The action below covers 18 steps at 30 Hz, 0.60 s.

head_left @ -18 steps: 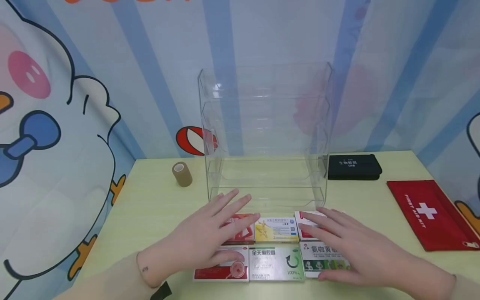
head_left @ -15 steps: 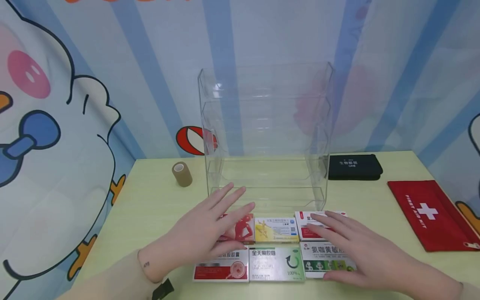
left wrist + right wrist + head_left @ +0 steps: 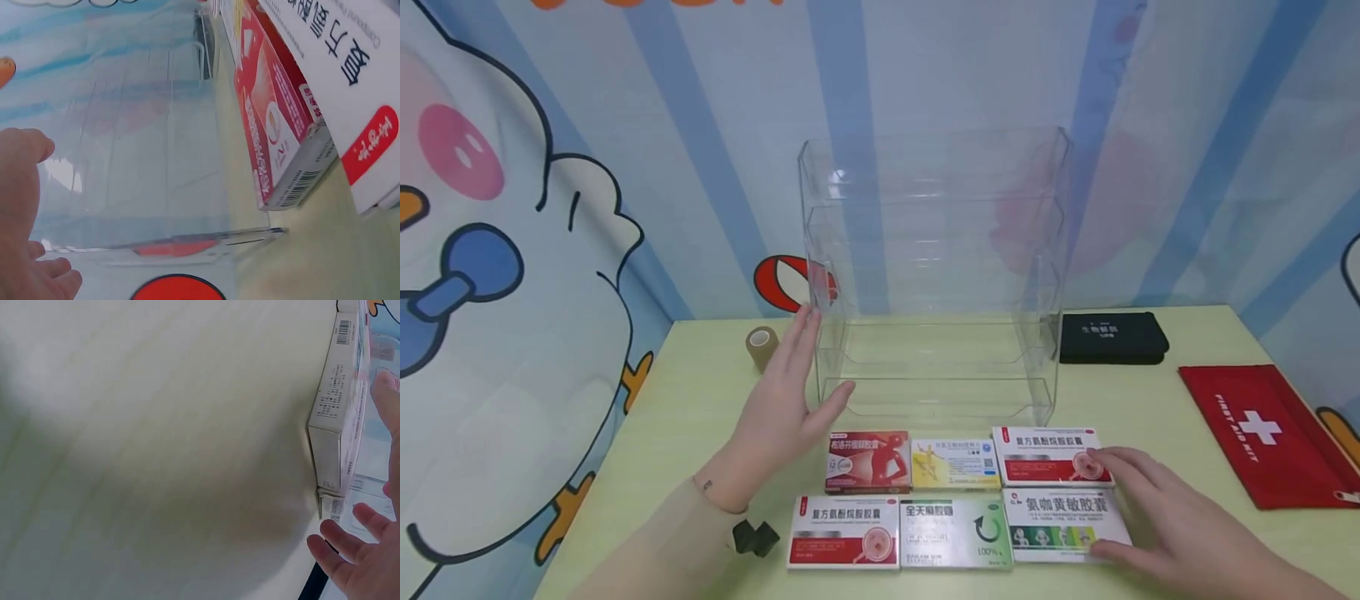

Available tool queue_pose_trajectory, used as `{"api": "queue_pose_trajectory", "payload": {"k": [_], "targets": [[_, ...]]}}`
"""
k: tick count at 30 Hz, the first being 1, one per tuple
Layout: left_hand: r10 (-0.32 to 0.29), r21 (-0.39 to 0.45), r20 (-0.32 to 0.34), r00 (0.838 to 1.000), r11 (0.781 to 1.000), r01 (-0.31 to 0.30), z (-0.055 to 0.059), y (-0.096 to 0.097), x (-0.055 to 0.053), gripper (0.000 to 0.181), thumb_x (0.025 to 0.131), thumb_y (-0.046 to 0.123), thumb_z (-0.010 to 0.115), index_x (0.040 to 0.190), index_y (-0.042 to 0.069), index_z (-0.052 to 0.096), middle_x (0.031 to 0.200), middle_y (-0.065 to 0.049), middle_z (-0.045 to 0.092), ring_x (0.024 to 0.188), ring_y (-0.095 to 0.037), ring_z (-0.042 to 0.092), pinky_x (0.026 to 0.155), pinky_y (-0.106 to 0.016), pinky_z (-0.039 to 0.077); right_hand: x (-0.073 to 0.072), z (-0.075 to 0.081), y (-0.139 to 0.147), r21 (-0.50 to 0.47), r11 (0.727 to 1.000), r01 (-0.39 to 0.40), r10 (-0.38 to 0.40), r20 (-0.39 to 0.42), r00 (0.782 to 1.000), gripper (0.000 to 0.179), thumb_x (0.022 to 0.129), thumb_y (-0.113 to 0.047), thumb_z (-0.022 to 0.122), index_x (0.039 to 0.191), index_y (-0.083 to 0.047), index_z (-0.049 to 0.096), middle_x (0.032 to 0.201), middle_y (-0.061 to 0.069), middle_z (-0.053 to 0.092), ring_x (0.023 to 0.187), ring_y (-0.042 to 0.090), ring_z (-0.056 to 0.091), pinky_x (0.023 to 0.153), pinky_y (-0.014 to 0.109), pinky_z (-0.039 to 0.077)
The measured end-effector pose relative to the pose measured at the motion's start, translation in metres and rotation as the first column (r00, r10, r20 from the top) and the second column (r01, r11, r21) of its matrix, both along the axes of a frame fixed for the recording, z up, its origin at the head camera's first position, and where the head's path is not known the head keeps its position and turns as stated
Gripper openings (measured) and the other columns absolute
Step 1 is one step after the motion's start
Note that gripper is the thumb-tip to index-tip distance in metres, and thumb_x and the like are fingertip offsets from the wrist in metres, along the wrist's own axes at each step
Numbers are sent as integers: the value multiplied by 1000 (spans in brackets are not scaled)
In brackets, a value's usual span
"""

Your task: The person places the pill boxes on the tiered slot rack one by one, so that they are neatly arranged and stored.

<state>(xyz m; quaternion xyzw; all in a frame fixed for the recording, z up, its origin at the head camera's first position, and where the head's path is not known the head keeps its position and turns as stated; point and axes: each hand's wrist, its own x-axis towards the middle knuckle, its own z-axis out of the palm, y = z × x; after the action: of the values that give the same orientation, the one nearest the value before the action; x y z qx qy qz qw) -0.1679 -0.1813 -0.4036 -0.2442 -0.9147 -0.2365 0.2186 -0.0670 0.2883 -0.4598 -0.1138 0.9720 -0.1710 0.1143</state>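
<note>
My left hand (image 3: pixel 778 412) reaches up with straight fingers beside the left wall of a clear tiered acrylic rack (image 3: pixel 928 367). Whether its fingertips touch the rack is hard to tell. My right hand (image 3: pixel 1172 521) is at the right end of two rows of medicine boxes, thumb and fingers spread. Its fingertips lie over the edges of a red-and-white box (image 3: pixel 1045 457) and a white-and-green box (image 3: pixel 1067 525). Left of these lie a yellow-and-white box (image 3: pixel 955 463), a red box (image 3: pixel 865 462), a silver-green box (image 3: pixel 955 535) and another red-and-white box (image 3: pixel 842 533).
A brown tape roll (image 3: pixel 762 346) stands left of the rack, partly behind my left hand. To the right lie a black zip case (image 3: pixel 1112 337) and a red first aid pouch (image 3: pixel 1270 433). A printed cloth backdrop (image 3: pixel 715 167) rises behind the pale table (image 3: pixel 692 392).
My left hand has left the boxes and moved up and left to the rack's side. My right hand has slid right and slightly down, uncovering the right-hand boxes.
</note>
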Motion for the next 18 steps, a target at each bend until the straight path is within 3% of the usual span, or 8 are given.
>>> {"api": "queue_pose_trajectory", "payload": {"k": [5, 10, 18], "targets": [[50, 102, 146, 988, 993, -66, -12, -3, -12, 101, 105, 36, 73, 179, 12, 9, 186, -13, 21, 171, -36, 29, 131, -62, 41, -1, -7, 5, -4, 998, 60, -60, 64, 996, 127, 61, -81, 91, 161, -16, 47, 160, 20, 48, 135, 42, 56, 85, 55, 71], [18, 207, 222, 975, 976, -65, -30, -8, -24, 100, 107, 33, 72, 179, 20, 5, 185, -9, 25, 165, -36, 40, 128, -59, 46, -4, -11, 8, -18, 993, 121, -119, 99, 988, 126, 59, -78, 94, 155, -9, 49, 153, 21, 53, 129, 38, 59, 85, 52, 72], [-33, 296, 344, 938, 952, -75, -48, -14, -33, 97, 108, 31, 72, 179, 22, 7, 182, -8, 33, 164, -34, 44, 129, -53, 46, -8, -15, 15, -38, 988, 152, -143, 170, 975, 121, 59, -74, 95, 151, -7, 55, 148, 16, 61, 130, 36, 59, 96, 64, 66]]}}
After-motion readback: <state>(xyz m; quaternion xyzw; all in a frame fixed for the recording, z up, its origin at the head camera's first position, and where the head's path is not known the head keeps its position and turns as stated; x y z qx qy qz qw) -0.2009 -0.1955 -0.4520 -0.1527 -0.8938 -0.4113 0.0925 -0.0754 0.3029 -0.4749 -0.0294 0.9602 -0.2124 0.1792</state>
